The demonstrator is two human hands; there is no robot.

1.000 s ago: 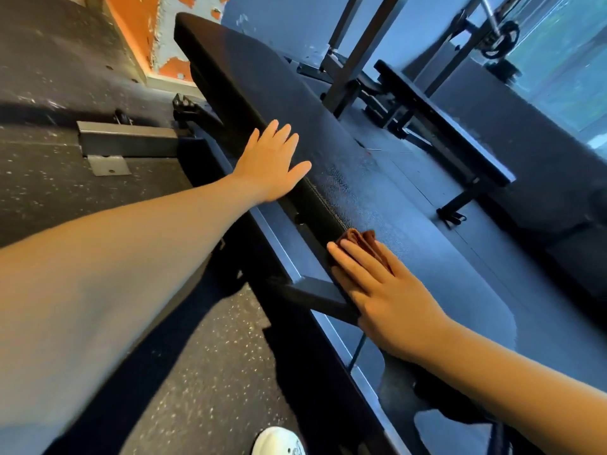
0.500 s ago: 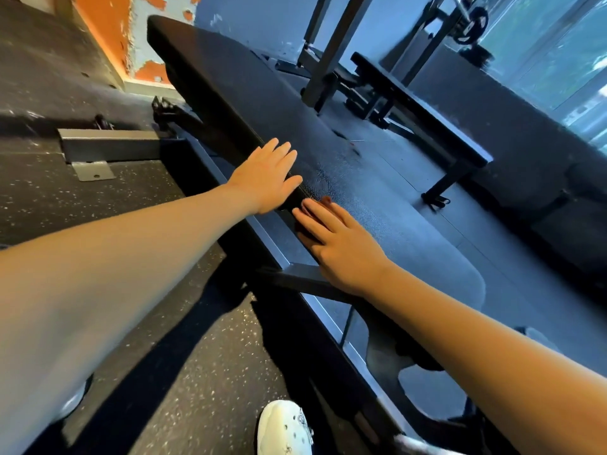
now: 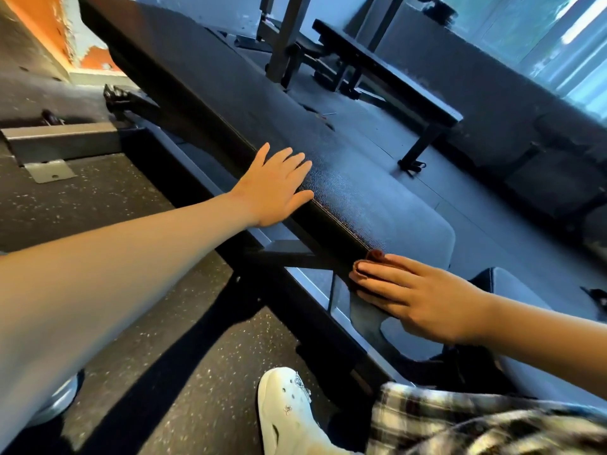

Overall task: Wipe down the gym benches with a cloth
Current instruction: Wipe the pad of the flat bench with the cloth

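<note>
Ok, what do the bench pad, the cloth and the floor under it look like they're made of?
Bench pad: looks like black vinyl or faux leather, pebbled grain with a slight sheen and a stitched edge seam. Cloth: soft brownish-red fabric, folded, matte; possibly microfibre, weave too small to tell. Floor: likely dark rubber matting, matte with pale flecks.

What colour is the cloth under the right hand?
Reddish-brown cloth, best in the head view, beneath the right hand.
</note>
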